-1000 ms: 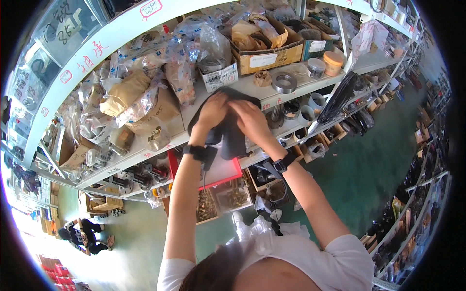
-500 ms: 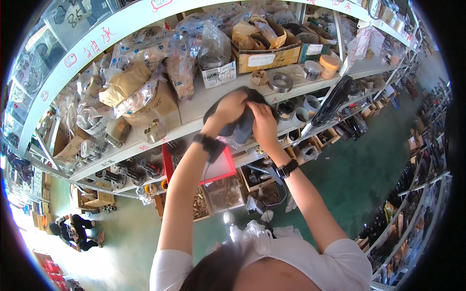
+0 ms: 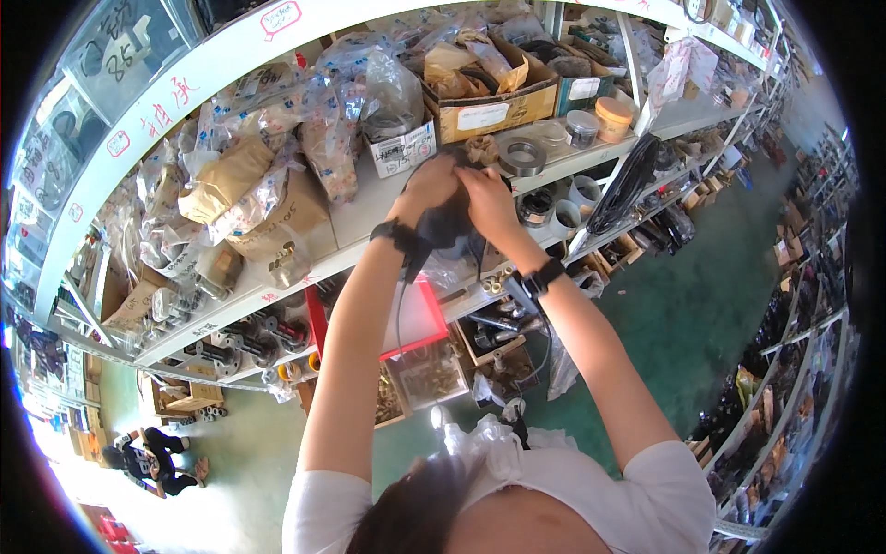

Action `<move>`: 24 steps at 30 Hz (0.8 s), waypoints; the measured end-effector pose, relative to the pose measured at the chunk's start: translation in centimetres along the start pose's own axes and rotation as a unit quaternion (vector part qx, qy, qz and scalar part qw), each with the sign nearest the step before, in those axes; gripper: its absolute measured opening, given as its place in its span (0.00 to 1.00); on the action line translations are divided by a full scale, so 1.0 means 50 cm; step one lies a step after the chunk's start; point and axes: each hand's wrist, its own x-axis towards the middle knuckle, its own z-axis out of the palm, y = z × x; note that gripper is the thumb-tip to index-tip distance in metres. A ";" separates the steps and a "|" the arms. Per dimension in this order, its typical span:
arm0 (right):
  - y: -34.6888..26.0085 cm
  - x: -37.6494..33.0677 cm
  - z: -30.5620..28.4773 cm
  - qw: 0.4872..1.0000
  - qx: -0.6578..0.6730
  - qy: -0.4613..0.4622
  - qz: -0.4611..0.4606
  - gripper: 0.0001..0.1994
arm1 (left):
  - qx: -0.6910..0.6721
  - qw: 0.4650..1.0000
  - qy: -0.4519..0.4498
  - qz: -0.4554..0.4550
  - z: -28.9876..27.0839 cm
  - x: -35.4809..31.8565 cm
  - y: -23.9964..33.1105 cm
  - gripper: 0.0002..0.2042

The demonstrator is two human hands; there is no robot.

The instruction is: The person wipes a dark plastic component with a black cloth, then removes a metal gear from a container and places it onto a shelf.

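A dark grey, soft, cloth-like thing (image 3: 443,226) is bunched between my hands at the front edge of the white shelf (image 3: 369,220). My left hand (image 3: 430,187) lies over its upper left side with the fingers curled in. My right hand (image 3: 488,203) grips its upper right side, fingertips close to the left hand's. Part of the thing hangs below the hands. What lies inside or under it is hidden. Just beyond my right hand sit a steel ring (image 3: 522,157) and a small brown paper-wrapped piece (image 3: 481,148).
Plastic-bagged parts and an open cardboard box (image 3: 498,116) crowd the shelf. An orange tub (image 3: 613,120) and a clear jar (image 3: 581,130) stand to the right. Below is a red-edged tray (image 3: 434,305). Another person (image 3: 157,462) is at the far lower left.
Both hands have drawn closer together and shifted slightly up and left in the view. The dark cloth-like thing, spread wider before, now looks narrower and more gathered.
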 end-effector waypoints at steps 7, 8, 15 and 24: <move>0.023 -0.015 0.022 0.998 0.050 0.022 -0.002 0.22 | 0.113 0.991 0.066 0.002 0.033 -0.042 -0.003 0.13; 0.016 -0.024 0.020 0.998 0.054 0.031 -0.031 0.22 | 0.120 0.983 0.138 0.034 0.050 -0.064 -0.012 0.12; -0.073 -0.016 0.052 0.990 0.114 -0.062 -0.057 0.23 | 0.109 0.982 0.139 -0.067 -0.004 -0.199 -0.011 0.18; -0.136 0.019 0.097 0.990 0.125 -0.062 -0.026 0.18 | 0.168 0.962 0.164 -0.138 -0.027 -0.189 -0.069 0.21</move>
